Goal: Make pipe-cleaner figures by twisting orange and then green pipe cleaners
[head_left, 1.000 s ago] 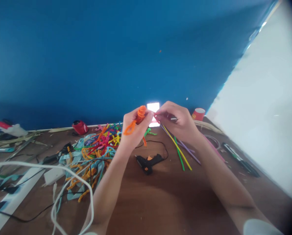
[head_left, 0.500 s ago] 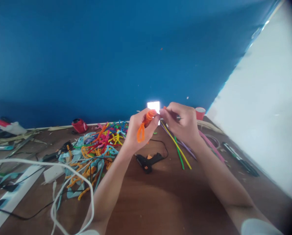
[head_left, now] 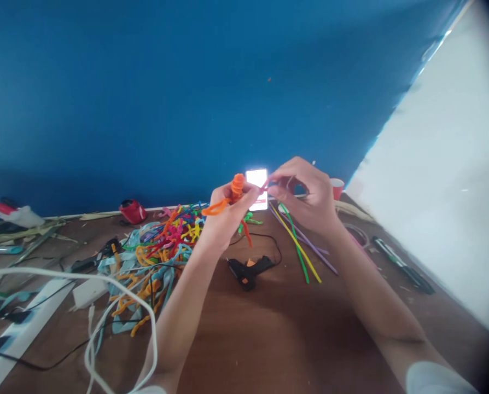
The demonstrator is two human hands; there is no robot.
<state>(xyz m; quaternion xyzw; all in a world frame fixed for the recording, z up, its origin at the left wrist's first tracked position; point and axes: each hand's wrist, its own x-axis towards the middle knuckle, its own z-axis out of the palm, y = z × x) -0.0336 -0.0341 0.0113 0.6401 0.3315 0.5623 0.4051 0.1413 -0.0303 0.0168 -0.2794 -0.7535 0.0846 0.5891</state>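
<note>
My left hand (head_left: 222, 219) is closed around an orange pipe cleaner piece (head_left: 237, 187). A tightly wound coil of it stands up above the fist, a loop sticks out to the left, and a loose end hangs below the hand. Close by on the right, my right hand (head_left: 310, 191) pinches a thin reddish-orange strand near the left fingertips. The fingers partly hide that strand, and I cannot tell whether it joins the coil. Behind the hands, a lit phone (head_left: 257, 203) leans upright near the wall.
A black glue gun (head_left: 250, 271) lies below the hands. Tangled pipe cleaners (head_left: 174, 241) heap up at left, near a white cable (head_left: 154, 334) and a power strip (head_left: 31, 323). Straight pipe cleaners (head_left: 300, 246) lie at right, with a red cup (head_left: 337, 189) and pens (head_left: 402, 265) farther over.
The orange coil has turned more upright and moved left, its loop now pointing left. My right hand has risen slightly, and more of the phone screen shows.
</note>
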